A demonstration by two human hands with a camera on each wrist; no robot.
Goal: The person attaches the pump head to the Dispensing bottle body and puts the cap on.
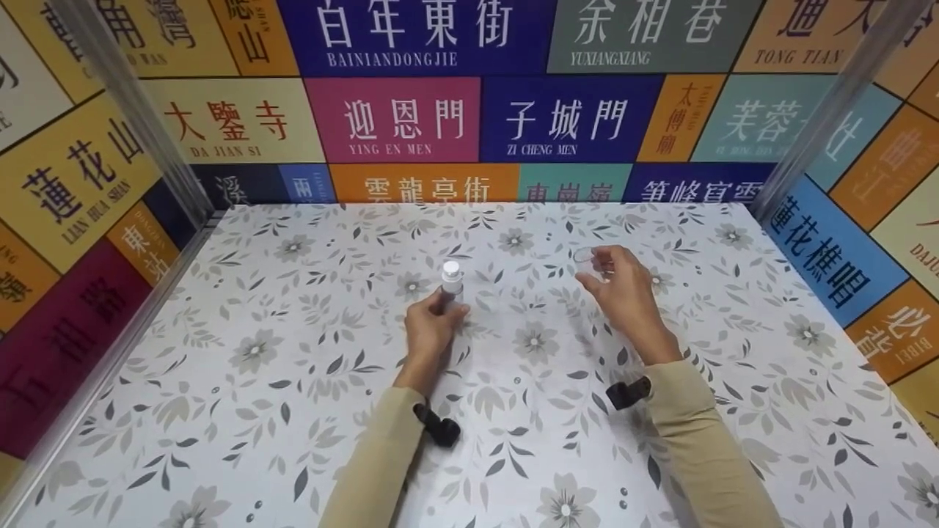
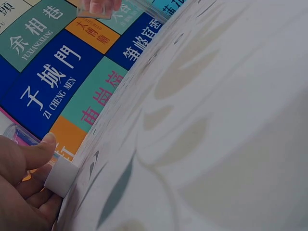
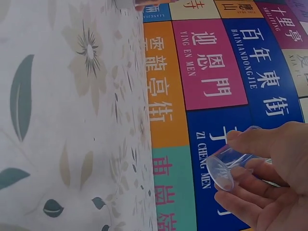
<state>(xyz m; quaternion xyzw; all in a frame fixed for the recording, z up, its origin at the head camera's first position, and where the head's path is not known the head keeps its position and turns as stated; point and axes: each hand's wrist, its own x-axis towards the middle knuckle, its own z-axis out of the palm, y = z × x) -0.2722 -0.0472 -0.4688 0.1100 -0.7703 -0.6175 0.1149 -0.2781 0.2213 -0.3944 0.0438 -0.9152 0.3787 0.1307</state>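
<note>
My left hand (image 1: pixel 431 324) holds a small bottle (image 1: pixel 452 279) with a bright white top near the middle of the table. In the left wrist view the thumb and fingers grip it, showing a white band (image 2: pixel 61 177) close to the tabletop and a clear part beyond. To the right, my right hand (image 1: pixel 622 293) pinches a small clear plastic cylinder (image 1: pixel 584 254), apart from the bottle. The right wrist view shows this cylinder (image 3: pixel 221 174) tilted between thumb and fingers, its round end toward the table. The fingers hide part of both things.
A white tablecloth (image 1: pixel 535 411) with grey flowers and leaves covers the table. Colourful panels (image 1: pixel 396 121) with Chinese lettering stand along the back and both sides. Clear corner strips (image 1: pixel 829 110) rise at the back corners. Each sleeve carries a black wrist camera (image 1: pixel 440 427).
</note>
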